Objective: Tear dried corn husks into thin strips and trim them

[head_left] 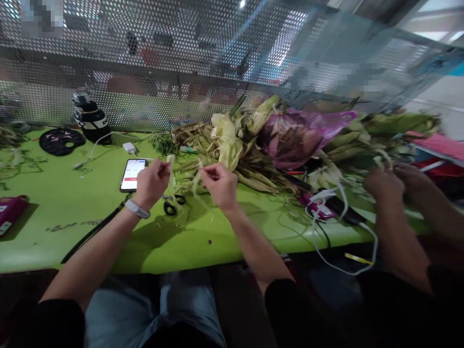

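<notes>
My left hand is closed in a pinch on a pale strip of corn husk. To its right, my right hand pinches another thin husk strip, which hangs down in a curl. The two hands are apart, above the green table. Scissors with black handles lie between and below them. A phone with a lit screen rests just beyond my left wrist. Behind my right hand spreads a heap of corn husks, some pale green and others dry brown.
A pink plastic bag sits among the husks. At the back left stand a dark bottle and a black fan-shaped item. White cables trail over the right edge. A co-worker's hands are at far right. Perforated metal panel behind.
</notes>
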Action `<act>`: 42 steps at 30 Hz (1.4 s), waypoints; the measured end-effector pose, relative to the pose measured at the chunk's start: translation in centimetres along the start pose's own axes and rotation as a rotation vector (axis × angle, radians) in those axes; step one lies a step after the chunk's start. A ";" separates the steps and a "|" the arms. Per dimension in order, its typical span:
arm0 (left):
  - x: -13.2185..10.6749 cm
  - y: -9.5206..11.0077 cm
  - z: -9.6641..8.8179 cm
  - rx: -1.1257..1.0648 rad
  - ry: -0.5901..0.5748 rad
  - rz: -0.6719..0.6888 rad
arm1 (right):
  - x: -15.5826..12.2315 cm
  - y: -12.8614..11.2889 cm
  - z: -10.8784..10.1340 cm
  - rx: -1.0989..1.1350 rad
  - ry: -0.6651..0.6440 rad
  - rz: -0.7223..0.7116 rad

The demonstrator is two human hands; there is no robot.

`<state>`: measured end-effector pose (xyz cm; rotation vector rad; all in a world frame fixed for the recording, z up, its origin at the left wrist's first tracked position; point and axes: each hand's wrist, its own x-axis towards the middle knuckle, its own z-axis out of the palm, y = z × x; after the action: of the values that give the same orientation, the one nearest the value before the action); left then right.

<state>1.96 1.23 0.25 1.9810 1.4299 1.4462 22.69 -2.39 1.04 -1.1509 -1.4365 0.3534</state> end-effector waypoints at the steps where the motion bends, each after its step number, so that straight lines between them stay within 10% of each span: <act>1: -0.6 0.6 0.3 0.100 -0.015 0.054 | -0.6 -0.1 0.8 -0.002 -0.072 0.000; 10: -2.5 1.9 1.4 0.184 -0.097 0.236 | -1.6 0.1 3.0 0.145 -0.197 0.219; 29: -2.6 2.0 1.4 -0.035 -0.251 0.218 | -1.2 0.7 2.2 0.039 -0.357 0.029; 39: -1.5 1.8 2.1 -0.678 -0.330 -0.301 | -0.5 0.5 1.6 0.015 -0.064 -0.106; 42: -1.7 2.2 2.1 -0.722 -0.380 -0.376 | -0.1 0.7 1.8 0.006 -0.226 -0.207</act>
<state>4.89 -0.57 -0.05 1.3459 0.8729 1.1156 21.36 -1.43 -0.08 -0.9692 -1.7352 0.3501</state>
